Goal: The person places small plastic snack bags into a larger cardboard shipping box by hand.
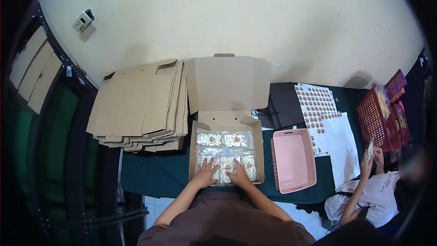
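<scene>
An open cardboard box [260,155] stands in front of me with its lid [224,84] raised at the back. Inside lie clear plastic bags of small white capsule-shaped pieces, with round orange-brown stickers. Two bags, one of them a back bag [234,140], form the far row, and the near row includes a front bag [248,168]. My left hand [206,173] rests on the near row at its left, fingers spread. Flat on the near row's middle and right lies my right hand [239,176], its fingers apart too. Both hands hide part of these bags.
Flattened cardboard boxes [132,100] are piled at left. On the right are a pink basket [295,161], sticker sheets [314,109], a dark folder-like object [284,105] and a red basket [375,114]. A co-worker [368,196] at far right holds a small bag.
</scene>
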{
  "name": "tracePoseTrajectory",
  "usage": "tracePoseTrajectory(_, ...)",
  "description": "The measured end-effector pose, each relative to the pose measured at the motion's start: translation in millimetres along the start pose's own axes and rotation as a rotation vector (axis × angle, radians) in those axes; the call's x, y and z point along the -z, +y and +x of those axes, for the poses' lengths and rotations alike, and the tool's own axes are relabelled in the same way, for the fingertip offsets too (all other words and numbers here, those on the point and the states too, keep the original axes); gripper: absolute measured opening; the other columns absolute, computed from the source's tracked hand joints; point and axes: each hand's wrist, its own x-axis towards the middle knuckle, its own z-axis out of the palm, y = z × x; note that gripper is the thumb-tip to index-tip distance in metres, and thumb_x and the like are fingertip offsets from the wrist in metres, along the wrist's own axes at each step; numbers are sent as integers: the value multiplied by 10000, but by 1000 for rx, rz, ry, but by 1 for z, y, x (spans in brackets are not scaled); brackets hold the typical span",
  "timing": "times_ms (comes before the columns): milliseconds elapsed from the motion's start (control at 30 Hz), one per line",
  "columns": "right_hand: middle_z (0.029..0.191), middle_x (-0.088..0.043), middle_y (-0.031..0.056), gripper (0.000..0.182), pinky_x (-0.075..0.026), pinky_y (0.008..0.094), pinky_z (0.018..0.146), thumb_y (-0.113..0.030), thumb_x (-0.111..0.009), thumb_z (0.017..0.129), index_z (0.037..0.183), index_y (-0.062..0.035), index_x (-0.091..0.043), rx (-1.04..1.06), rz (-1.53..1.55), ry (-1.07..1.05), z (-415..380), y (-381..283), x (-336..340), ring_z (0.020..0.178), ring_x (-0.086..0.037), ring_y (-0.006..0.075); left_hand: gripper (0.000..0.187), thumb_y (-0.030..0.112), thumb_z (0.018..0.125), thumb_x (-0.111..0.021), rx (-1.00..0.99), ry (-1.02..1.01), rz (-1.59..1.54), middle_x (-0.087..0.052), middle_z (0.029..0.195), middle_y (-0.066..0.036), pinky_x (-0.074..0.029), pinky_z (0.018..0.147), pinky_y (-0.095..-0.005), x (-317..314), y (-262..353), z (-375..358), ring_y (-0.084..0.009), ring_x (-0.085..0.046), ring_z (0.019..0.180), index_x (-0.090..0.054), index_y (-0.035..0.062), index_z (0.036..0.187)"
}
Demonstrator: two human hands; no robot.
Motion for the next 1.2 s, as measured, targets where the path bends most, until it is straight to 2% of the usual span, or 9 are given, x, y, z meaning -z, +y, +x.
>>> tracePoseTrajectory(233,1079,-444,302,775,-380,393,897,-274,-688,704,1307,8,-291,-75,10,-7,-5,-11,8,1005,-478,373,704,365,747,-620,30,-22,75,-74,1447,-170,-150,1018,-574,-5,4,1,-403,-37,1322,-323,135,1343)
tracePoseTrajectory(400,1160,-382,358,704,-341,420,947,-259,-631,751,1305,9,-288,-148,11,-77,-8,-25,17,1097,-407,457,669,346,761,-610,13,36,-13,-111,1441,-170,-161,1021,-561,-6,2,-1,-409,-87,1313,-335,145,1337)
tracePoseTrajectory(600,1166,-392,329,591,-354,438,910,-234,-601,771,1255,11,-368,-56,-6,39,-8,-22,19,1119,-387,444,568,321,797,-574,-44,158,-121,-198,1413,-178,-186,1017,-546,-6,1,-2,-420,-172,1287,-383,167,1310)
tracePoseTrajectory(633,1014,-519,307,438,-404,439,833,-263,-575,785,1082,55,-525,61,-106,229,-8,-21,17,1004,-496,412,554,314,805,-566,-26,180,-147,-205,1409,-180,-186,1017,-545,-7,3,-2,-416,-173,1288,-384,169,1308)
tracePoseTrajectory(667,1014,-519,307,438,-404,439,833,-263,-575,785,1082,55,-525,58,-108,228,-8,-18,21,1004,-496,412,554,314,805,-566,-27,178,-150,-205,1409,-180,-186,1017,-545,-8,5,-3,-416,-173,1288,-384,169,1308)
tracePoseTrajectory(733,791,-590,278,378,-443,430,759,-293,-546,795,845,75,-617,-120,-171,-46,-3,-20,36,809,-580,392,527,291,821,-546,-49,207,-188,-194,1411,-174,-158,1024,-552,-3,10,-4,-412,-148,1296,-381,151,1302)
tracePoseTrajectory(767,674,-584,264,408,-461,433,694,-310,-517,803,683,64,-626,-131,-198,39,-5,-18,34,670,-591,391,510,276,826,-537,-44,201,-166,-197,1411,-170,-143,1026,-554,-2,13,-4,-409,-153,1296,-387,154,1299)
tracePoseTrajectory(1033,723,-606,240,350,-465,401,698,-288,-521,811,765,38,-640,-225,-97,-16,-9,-4,51,702,-606,363,475,247,857,-482,-124,165,-156,-261,1399,-137,-120,1018,-579,-4,24,-4,-407,-194,1286,-361,209,1315)
tracePoseTrajectory(1200,832,-634,183,301,-471,368,712,-249,-535,815,945,9,-622,-167,-42,-41,-15,1,48,758,-615,301,471,281,870,-465,-158,134,-117,-306,1385,-114,-113,1001,-606,-4,25,-5,-418,-220,1273,-340,251,1323)
